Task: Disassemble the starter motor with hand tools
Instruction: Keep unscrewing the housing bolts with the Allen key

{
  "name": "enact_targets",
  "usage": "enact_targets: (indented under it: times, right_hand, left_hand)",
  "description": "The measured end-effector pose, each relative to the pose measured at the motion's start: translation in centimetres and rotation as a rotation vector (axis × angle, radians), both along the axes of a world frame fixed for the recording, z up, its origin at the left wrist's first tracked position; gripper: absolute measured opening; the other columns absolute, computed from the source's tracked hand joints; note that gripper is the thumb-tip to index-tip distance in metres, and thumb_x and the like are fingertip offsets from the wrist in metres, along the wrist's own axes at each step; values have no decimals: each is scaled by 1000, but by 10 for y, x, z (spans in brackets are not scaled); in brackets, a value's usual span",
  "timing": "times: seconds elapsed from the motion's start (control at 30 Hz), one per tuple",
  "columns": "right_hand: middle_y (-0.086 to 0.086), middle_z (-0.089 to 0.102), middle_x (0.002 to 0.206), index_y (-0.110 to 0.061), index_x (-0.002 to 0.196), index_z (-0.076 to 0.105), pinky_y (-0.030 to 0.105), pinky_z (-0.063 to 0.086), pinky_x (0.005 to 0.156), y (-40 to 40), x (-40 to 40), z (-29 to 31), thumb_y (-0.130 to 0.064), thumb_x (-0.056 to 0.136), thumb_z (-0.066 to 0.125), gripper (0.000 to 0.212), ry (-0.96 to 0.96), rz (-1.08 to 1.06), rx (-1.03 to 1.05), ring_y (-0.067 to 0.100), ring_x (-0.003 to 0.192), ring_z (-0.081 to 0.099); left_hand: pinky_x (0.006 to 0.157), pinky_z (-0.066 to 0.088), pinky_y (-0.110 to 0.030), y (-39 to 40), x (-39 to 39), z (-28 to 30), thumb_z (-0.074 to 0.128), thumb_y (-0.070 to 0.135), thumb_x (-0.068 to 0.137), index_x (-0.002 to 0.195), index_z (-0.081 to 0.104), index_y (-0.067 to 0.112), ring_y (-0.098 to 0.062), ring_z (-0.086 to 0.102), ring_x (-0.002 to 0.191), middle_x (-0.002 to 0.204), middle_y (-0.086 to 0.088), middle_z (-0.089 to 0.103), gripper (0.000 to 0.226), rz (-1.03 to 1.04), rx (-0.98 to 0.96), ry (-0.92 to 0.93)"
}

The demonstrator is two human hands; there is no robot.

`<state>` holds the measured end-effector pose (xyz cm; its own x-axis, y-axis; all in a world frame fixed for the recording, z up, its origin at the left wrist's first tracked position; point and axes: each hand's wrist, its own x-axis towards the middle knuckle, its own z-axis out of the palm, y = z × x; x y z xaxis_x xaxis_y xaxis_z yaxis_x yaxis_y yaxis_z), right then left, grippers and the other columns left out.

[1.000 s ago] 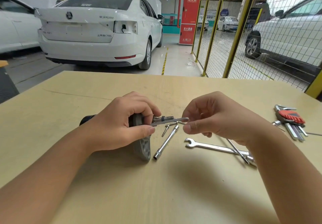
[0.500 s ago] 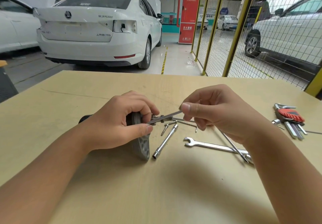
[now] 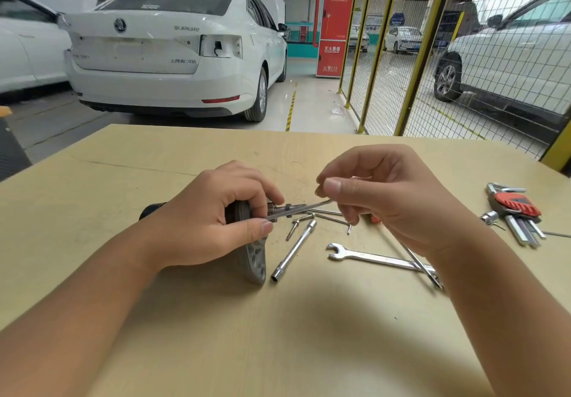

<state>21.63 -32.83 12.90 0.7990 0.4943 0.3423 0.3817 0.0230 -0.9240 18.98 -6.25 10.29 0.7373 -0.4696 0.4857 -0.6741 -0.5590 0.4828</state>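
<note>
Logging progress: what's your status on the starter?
Left hand grips starter motor. Right hand pinches thin metal strip at its shaft end. Tube wrench lies close alongside.

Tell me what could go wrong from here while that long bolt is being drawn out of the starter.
1. The right hand only pinches the tip of the long bolt; it may slip and fall among the tools below.
2. The left hand alone steadies the starter motor; a sideways tug could roll it.
3. The socket wrench and open-end wrench lie close, so a freed bolt could get lost among them.
</note>
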Motion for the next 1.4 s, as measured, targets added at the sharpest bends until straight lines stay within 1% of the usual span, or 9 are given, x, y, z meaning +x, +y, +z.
enact_targets:
  times: [0.07,0.17,0.37,0.53,0.7,0.93,1.03,1.23,1.4]
  right_hand:
    - [16,66,64,7,88,74,16,39,46,-1,-1,1,-21,75,82,32,56,18,18,16,48,53]
    - [8,70,70,10,92,74,24,41,49,-1,-1,3,-32,74,82,46,122,45,-39,19,53,55]
    - [6,70,70,1,85,78,30,44,52,-1,-1,3,-39,78,76,41,157,18,-210,18,57,54]
    - [20,70,80,-7,91,79,30,45,52,-6,0,5,-16,81,75,14,140,94,-194,20,56,54]
    - [18,72,79,-13,102,76,31,48,50,-5,3,2,-5,73,85,31,109,74,-147,23,54,55]
    - [28,71,79,-7,83,77,30,52,50,-3,5,-2,0,69,83,17,55,9,-129,27,49,60]
    - [28,69,76,-8,81,78,33,53,53,0,4,-2,2,67,86,19,17,8,-75,27,51,60]
    - [12,64,60,0,83,76,26,49,53,1,3,-3,-18,75,83,21,33,-31,-84,19,55,60]
    - [12,68,73,-8,90,77,29,51,53,4,3,-5,-33,79,79,28,128,-48,-180,21,56,61]
  left_hand:
    - [95,48,-43,-1,-1,0,77,21,83,76,63,23,-20,62,116,111,17,72,15,5,-2,3]
    - [94,48,-42,-1,-1,0,77,21,82,76,61,23,-20,62,115,111,17,72,17,10,-7,8]
    - [93,48,-40,0,1,-1,77,22,82,76,60,24,-20,61,115,111,19,70,18,10,18,-6]
    - [93,47,-36,0,1,-2,76,22,82,77,60,24,-20,61,116,111,19,70,18,10,10,-8]
    - [93,47,-35,1,1,-2,77,21,81,77,59,24,-20,61,115,111,18,71,19,12,6,4]
    - [96,49,-42,2,3,-2,75,30,87,86,71,23,-20,61,118,112,16,71,8,-3,19,7]
    - [98,47,-41,3,3,-1,65,39,93,94,78,23,-21,60,119,114,14,72,20,-24,35,17]
    - [96,48,-43,3,2,-1,72,24,89,81,74,22,-19,60,118,114,15,72,9,-9,28,22]
    - [95,48,-41,0,0,-1,75,20,85,75,68,25,-20,61,117,113,15,72,13,-14,-1,25]
